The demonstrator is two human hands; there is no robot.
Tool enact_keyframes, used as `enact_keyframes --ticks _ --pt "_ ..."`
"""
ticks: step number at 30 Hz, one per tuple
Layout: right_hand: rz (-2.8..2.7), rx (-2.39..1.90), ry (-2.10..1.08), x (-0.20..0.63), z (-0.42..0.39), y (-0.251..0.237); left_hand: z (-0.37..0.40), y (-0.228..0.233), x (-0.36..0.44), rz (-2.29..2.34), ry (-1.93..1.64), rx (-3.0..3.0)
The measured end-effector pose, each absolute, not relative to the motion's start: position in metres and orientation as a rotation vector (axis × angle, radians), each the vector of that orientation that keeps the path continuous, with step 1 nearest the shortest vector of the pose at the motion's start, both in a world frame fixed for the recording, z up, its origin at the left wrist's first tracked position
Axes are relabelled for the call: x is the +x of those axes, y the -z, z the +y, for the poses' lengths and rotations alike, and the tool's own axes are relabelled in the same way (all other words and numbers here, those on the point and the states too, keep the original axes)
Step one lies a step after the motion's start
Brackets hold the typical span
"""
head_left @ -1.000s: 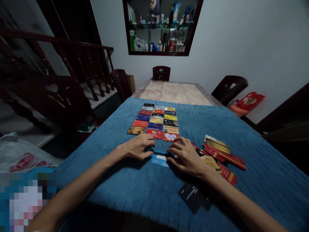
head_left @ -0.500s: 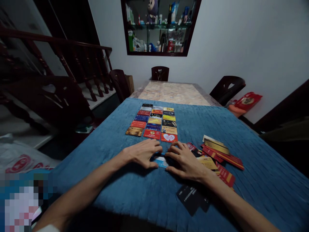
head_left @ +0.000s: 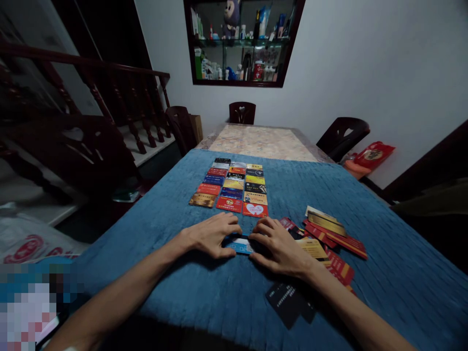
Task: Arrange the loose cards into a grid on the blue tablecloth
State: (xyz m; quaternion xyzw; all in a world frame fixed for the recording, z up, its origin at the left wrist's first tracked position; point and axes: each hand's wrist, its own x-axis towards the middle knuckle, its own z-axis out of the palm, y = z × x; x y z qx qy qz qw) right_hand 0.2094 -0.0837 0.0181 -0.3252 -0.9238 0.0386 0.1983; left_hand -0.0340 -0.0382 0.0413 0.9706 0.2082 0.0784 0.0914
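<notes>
A light blue card (head_left: 239,244) lies flat on the blue blanket (head_left: 190,292) between my two hands. My left hand (head_left: 212,235) rests palm down at its left end, fingertips touching it. My right hand (head_left: 280,246) rests palm down at its right end, fingers over the card's edge. Beyond the hands, several cards (head_left: 231,189) are laid out in three neat columns. A loose pile of red and gold cards (head_left: 329,239) sits just right of my right hand. A black card (head_left: 288,302) lies under my right forearm.
The blanket covers the near part of a long table (head_left: 263,141). Dark wooden chairs (head_left: 343,135) stand around it. A stair railing (head_left: 109,92) runs on the left. A wall cabinet (head_left: 241,41) holds bottles. A red bag (head_left: 373,155) lies at the right.
Both hands have closed in on the light blue card, covering more of it. The view has shifted slightly.
</notes>
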Motion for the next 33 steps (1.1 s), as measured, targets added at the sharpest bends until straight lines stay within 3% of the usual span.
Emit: enact_keyframes --ticks 22,33 --pt "-2.34 -0.871 0.16 0.207 -0.071 -0.008 -0.024 -0.042 -0.043 0.614 -0.585 2.552" --pt "-2.219 -0.954 0.002 0.21 -0.064 0.004 -0.014 -0.028 -0.044 0.721 -0.63 2.503"
